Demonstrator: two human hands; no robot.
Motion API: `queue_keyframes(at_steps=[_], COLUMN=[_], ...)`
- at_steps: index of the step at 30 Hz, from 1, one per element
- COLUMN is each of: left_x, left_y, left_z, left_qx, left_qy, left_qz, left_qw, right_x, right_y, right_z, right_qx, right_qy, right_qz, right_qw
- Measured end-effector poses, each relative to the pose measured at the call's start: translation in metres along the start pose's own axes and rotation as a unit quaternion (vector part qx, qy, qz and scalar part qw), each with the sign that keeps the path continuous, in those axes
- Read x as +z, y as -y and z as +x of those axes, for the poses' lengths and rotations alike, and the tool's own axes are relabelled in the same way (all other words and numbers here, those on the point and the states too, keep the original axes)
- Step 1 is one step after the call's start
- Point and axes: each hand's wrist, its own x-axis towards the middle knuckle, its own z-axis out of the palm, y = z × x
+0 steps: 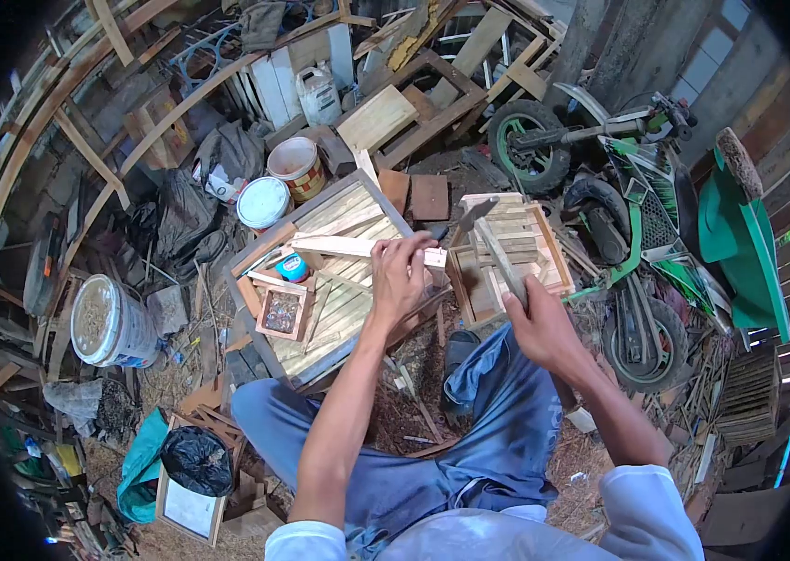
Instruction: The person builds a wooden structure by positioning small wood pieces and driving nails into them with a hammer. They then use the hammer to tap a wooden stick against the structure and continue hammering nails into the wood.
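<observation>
Over the slatted worktop (339, 280), low betw. the knees:
L hand (402, 280): fingers wrapped round a pale wood strip (358, 247), pinning it flat across the slats.
R hand (545, 329): fingers closed on a hammer (493, 248) handle, head raised above strip's R end.
Nearby: nail tray (281, 311) just L of strip; slat crate (507, 252) behind hammer.
Tip: prob. keep L fingers well back from strike spot, strip square, short taps 1st.

Counted around slatted panel (339, 280): two hands on it, left hand (402, 273), right hand (537, 323); one hammer (488, 245) right of it; three buckets (110, 323) left and behind; one green motorbike (633, 215) far right; one jug (318, 93) behind.
</observation>
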Motion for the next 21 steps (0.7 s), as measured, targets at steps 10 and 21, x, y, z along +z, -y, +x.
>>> queue_keyframes(at_steps=[10, 21], left_x=[-0.005, 0.002], left_y=[0.014, 0.01], left_z=[0.051, 0.053], left_qx=[-0.146, -0.173], left_qy=[0.13, 0.182], left_qz=[0.174, 0.246], left_qw=[0.965, 0.936], right_x=[0.01, 0.015], right_y=[-0.012, -0.007], right_z=[-0.017, -0.009], right_qx=[0.039, 0.03], right_qy=[0.078, 0.067], right_qz=[0.136, 0.081], right_qw=[0.987, 0.994])
